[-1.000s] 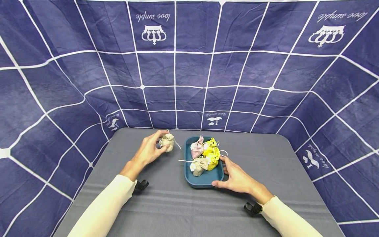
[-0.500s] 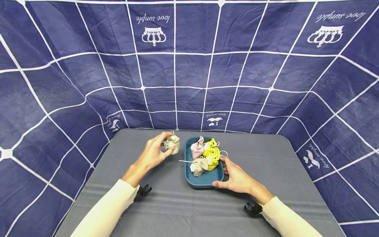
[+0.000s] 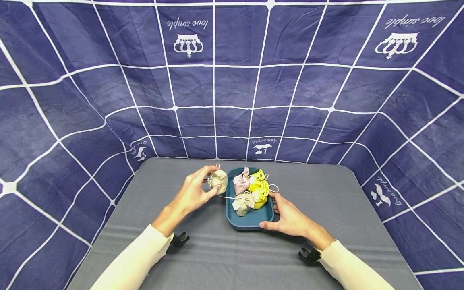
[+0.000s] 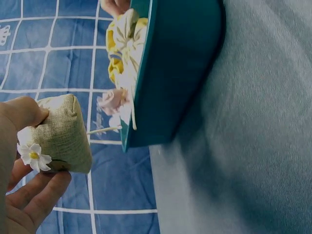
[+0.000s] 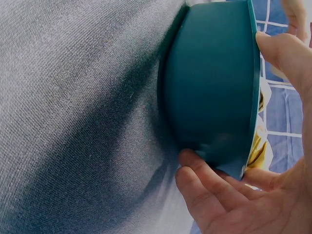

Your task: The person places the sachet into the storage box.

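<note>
A small beige drawstring pouch (image 3: 219,180) is pinched between the thumb and fingers of my left hand (image 3: 192,192), close to the left rim of a blue tray (image 3: 250,222). The left wrist view shows a white flower (image 4: 34,156) on the pouch's side, and its cord trails toward the tray. My right hand (image 3: 290,216) grips the tray at its near right corner, thumb on the rim and fingers along the outer wall (image 5: 209,87). Inside the tray sit a pink pouch (image 3: 241,184), two yellow pouches (image 3: 261,196) and another beige pouch (image 3: 243,205).
The tray stands on a grey cloth-covered table (image 3: 217,257). A blue curtain (image 3: 235,84) with white grid lines rises behind the table and along both sides. A black strap piece (image 3: 180,239) hangs at the left wrist, a matching one (image 3: 309,255) at the right.
My left hand has carried the beige pouch rightward and slightly nearer, from beside the tray to its left rim. The right hand and tray have stayed in place.
</note>
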### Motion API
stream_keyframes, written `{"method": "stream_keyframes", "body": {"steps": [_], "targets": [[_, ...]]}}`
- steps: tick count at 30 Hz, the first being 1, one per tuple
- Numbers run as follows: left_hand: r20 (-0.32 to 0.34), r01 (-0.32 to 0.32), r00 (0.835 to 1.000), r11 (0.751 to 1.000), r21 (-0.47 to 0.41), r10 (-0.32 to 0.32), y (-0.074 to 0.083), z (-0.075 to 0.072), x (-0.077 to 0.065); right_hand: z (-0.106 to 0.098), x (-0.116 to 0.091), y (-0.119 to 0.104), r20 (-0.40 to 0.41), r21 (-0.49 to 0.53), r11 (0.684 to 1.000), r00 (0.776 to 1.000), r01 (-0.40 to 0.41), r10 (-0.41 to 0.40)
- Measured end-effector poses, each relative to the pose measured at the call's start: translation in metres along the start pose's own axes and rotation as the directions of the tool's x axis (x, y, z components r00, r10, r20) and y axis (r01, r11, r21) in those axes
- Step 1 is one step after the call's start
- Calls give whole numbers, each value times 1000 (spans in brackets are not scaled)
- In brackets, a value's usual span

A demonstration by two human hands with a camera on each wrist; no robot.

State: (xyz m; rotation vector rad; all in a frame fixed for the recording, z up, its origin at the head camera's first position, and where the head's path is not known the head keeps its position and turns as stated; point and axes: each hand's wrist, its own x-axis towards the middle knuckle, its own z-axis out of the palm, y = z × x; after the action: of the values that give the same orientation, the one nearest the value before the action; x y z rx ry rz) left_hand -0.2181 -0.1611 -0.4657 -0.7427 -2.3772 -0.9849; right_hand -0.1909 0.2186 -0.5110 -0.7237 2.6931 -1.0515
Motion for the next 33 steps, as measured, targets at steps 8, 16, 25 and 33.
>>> {"method": "stream_keyframes", "body": {"steps": [8, 16, 25, 33], "targets": [[11, -25, 1000, 999, -33, 25, 16, 5, 0, 1, 1, 0, -2, 7, 1000, 1000, 4, -4], [36, -55, 998, 997, -45, 56, 28, 12, 0, 0, 1, -1, -1, 13, 1000, 1000, 11, -11], [73, -104, 992, 994, -40, 107, 40, 26, -1, 1, 1, 0, 7, 34, 999, 1000, 3, -4], [101, -133, 985, 990, -44, 137, 51, 36, 1, 0, 1, 0, 7, 30, 1000, 1000, 6, -6]]}}
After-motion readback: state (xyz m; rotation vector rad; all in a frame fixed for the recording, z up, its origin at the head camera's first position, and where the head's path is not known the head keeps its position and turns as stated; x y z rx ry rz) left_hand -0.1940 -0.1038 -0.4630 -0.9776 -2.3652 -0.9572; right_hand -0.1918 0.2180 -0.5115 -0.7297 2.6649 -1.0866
